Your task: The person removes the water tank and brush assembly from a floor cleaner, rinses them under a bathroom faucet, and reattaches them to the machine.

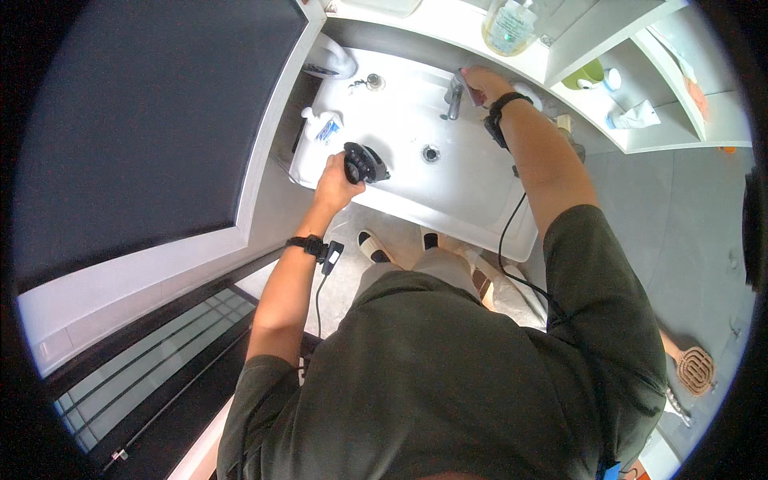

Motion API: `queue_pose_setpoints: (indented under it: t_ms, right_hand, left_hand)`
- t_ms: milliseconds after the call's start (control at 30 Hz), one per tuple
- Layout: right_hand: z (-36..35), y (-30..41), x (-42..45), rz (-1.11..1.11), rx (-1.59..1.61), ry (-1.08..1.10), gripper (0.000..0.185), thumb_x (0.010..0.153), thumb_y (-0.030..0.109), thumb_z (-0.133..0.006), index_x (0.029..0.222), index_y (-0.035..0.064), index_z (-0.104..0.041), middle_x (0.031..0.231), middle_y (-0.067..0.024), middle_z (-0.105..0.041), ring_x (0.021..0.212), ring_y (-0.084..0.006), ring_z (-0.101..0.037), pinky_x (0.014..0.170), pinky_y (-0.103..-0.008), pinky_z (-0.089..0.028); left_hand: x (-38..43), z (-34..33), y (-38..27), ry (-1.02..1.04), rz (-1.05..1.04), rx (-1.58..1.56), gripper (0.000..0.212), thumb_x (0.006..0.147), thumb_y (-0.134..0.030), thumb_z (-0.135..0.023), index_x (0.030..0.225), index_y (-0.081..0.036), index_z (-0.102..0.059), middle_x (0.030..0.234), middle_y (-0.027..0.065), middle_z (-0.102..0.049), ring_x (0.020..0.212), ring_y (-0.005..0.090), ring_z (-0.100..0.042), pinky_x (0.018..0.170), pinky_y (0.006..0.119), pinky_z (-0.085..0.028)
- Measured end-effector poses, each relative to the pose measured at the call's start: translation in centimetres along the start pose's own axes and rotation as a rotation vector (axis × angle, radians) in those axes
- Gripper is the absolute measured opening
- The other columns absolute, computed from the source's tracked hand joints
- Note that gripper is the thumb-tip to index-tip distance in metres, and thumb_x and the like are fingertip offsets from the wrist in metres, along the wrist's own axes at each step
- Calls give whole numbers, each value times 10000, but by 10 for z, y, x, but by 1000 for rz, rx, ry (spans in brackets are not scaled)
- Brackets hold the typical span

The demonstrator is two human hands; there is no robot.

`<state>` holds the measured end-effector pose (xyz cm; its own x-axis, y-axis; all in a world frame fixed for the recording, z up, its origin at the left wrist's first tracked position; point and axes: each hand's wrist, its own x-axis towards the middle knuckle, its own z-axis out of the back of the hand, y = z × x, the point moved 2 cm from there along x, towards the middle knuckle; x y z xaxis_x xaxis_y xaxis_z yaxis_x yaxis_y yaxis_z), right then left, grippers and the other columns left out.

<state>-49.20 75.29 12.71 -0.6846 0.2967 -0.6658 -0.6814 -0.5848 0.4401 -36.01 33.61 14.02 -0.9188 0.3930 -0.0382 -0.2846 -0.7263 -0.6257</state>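
My left hand (339,185) grips a black and grey plastic device (366,163) with a hollow, ribbed inside, over the front left of a white washbasin (408,204). At the back of the basin, my right hand (489,84) is closed around a small reddish-pink item (476,96), largely hidden by the fingers. That hand is just right of the chrome faucet (454,103). The round drain (430,153) lies between the two hands. A white bottle with a blue label (324,127) is on the basin's left rim, close to my left hand.
A larger white jug (331,57) and a small dark-topped container (375,82) stand at the back left. Above the basin, a white shelf (591,99) carries a clear pump bottle (510,29), a green cup (583,75) and a tube (636,116). A dark-panelled door (245,222) borders the left.
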Motion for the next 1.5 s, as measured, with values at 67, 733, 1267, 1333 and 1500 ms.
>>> queue_pose_setpoints:
  t_ms: [67,733,1267,1333,1500]
  right_hand:
    - [0,-7,9,95,-44,-59,648,989,517,-389,612,16,-547,524,-149,-532,487,-269,-556,523,-434,-453]
    - [-9,-16,-23,226,-97,-225,621,999,444,-353,582,45,-584,501,-107,-545,422,-243,-514,480,-412,-433]
    - [-10,-16,-17,386,-380,-527,281,865,293,-578,910,27,-655,737,-158,-689,726,-346,-685,729,-438,-544]
    - [-14,-5,-25,391,-386,-522,300,852,284,-583,979,18,-643,731,-153,-690,707,-351,-685,722,-442,-548]
    - [-6,-11,-7,365,-444,-238,307,835,239,-567,672,-4,-662,603,-148,-657,613,-320,-677,685,-420,-558]
  left_hand:
    - [2,0,-2,0,4,-18,670,634,-163,-784,1205,24,-486,1078,226,-550,998,403,-578,855,436,-502]
    - [16,8,6,-11,-28,7,735,629,-172,-786,1252,54,-468,1120,238,-550,1030,395,-574,896,413,-497]
    - [22,10,4,20,-6,-23,727,628,-171,-787,1249,50,-479,1109,237,-554,1029,393,-577,904,406,-494]
    - [19,10,8,20,14,-24,731,627,-169,-788,1251,50,-477,1111,238,-554,1031,393,-576,906,406,-493]
    - [25,5,5,23,-3,-50,721,623,-157,-788,1244,50,-485,1117,235,-553,1037,391,-571,916,406,-488]
